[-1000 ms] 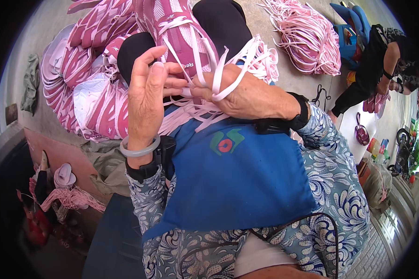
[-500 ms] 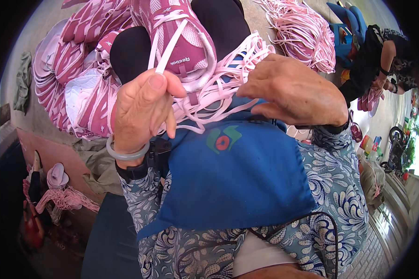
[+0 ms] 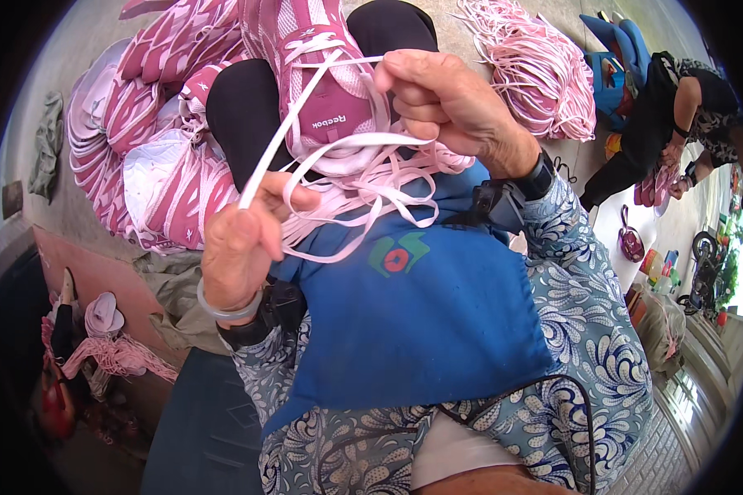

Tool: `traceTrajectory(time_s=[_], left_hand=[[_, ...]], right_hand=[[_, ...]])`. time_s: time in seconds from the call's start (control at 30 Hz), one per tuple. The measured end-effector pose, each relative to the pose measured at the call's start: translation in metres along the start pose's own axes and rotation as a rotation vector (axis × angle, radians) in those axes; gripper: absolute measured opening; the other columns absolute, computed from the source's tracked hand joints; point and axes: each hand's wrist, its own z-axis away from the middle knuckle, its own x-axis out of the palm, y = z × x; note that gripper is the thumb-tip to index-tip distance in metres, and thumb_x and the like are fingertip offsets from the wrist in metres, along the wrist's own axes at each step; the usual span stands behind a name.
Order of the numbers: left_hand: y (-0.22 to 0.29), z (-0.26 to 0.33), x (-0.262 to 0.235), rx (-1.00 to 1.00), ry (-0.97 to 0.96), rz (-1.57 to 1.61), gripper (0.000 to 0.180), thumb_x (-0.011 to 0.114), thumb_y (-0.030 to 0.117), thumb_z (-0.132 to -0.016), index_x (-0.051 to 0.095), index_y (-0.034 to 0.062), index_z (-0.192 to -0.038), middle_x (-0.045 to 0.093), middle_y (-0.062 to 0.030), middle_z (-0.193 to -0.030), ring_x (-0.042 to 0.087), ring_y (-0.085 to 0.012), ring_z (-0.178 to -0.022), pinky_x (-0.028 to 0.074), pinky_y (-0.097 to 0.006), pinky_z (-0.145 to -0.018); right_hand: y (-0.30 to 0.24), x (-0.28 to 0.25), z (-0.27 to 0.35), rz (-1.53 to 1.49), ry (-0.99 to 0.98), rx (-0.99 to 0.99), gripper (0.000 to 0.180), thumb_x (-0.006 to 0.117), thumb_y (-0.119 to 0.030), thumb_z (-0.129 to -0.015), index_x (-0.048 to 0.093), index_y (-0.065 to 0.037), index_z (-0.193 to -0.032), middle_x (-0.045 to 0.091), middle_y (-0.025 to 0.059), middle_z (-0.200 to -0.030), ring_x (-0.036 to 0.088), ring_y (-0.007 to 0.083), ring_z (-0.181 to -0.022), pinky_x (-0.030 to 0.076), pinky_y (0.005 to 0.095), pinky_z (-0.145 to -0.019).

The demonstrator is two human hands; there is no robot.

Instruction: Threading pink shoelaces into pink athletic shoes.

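A dark pink shoe upper (image 3: 326, 103) with light mesh panels lies between my knees, a pale lace threaded through its top. My left hand (image 3: 241, 247), nearer to me and to the left, pinches one stretch of that shoelace (image 3: 293, 128) between thumb and forefinger, pulled taut from the upper. On the other side, my right hand (image 3: 450, 95) grips another length of lace close to the eyelets, its fingers curled. Loose pale pink laces (image 3: 388, 186) lie heaped on my lap over the blue apron (image 3: 421, 330), just below the upper.
Stacks of nested pink uppers (image 3: 173, 194) lie at my left. A big bundle of pink laces (image 3: 541, 78) rests on the floor at the far right. Beyond it, another person (image 3: 677, 107) holds pink pieces. A red-and-pink ledge (image 3: 99, 285) runs at the left.
My right hand has moved up and left from the lap to the upper and now holds a lace there. My left hand has drawn its lace down toward me.
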Motion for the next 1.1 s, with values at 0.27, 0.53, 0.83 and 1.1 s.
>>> traceTrajectory(time_s=[0.27, 0.53, 0.83, 1.1], left_hand=[[0.046, 0.142, -0.150, 0.552, 0.642, 0.643, 0.030, 0.051, 0.007, -0.091, 0.046, 0.0040, -0.061, 0.045, -0.0225, -0.126, 0.034, -0.0375, -0.129, 0.007, -0.056, -0.114], [0.125, 0.264, -0.183, 0.951, 1.508, 0.230, 0.013, 0.048, 0.008, -0.088, 0.053, 0.0065, -0.076, 0.057, -0.0121, -0.098, 0.040, -0.0371, -0.124, 0.003, -0.070, -0.106], [0.153, 0.337, -0.214, 1.151, 0.894, 0.543, 0.021, 0.045, 0.021, -0.095, 0.052, 0.0015, -0.091, 0.052, -0.0098, -0.088, 0.047, -0.0259, -0.079, 0.039, -0.046, -0.079], [0.104, 0.101, -0.112, 0.410, 0.791, -0.398, 0.038, 0.039, 0.003, -0.097, 0.037, -0.0093, -0.133, 0.051, -0.0209, -0.126, 0.031, -0.0009, -0.049, 0.032, -0.017, -0.046]], right_hand=[[-0.006, -0.095, -0.012, -0.362, 0.192, -0.126, 0.019, 0.055, -0.017, -0.094, 0.054, -0.001, -0.083, 0.022, -0.0087, -0.050, 0.017, 0.0027, -0.041, 0.017, 0.0202, -0.036], [-0.037, -0.158, -0.043, -0.325, 0.232, -0.312, 0.015, 0.057, -0.015, -0.088, 0.048, -0.003, -0.086, 0.036, -0.0002, -0.054, 0.035, 0.0115, -0.041, 0.028, 0.0261, -0.036], [-0.037, -0.160, -0.065, 1.061, 0.928, -0.236, 0.020, 0.054, -0.017, -0.086, 0.059, -0.003, -0.072, 0.052, 0.0087, -0.058, 0.050, 0.0185, -0.048, 0.041, 0.0331, -0.045], [-0.045, -0.041, -0.032, 1.106, 0.404, -0.585, 0.025, 0.049, -0.014, -0.093, 0.061, 0.003, -0.108, 0.059, 0.0088, -0.092, 0.057, 0.0096, -0.064, 0.046, 0.0231, -0.056]])
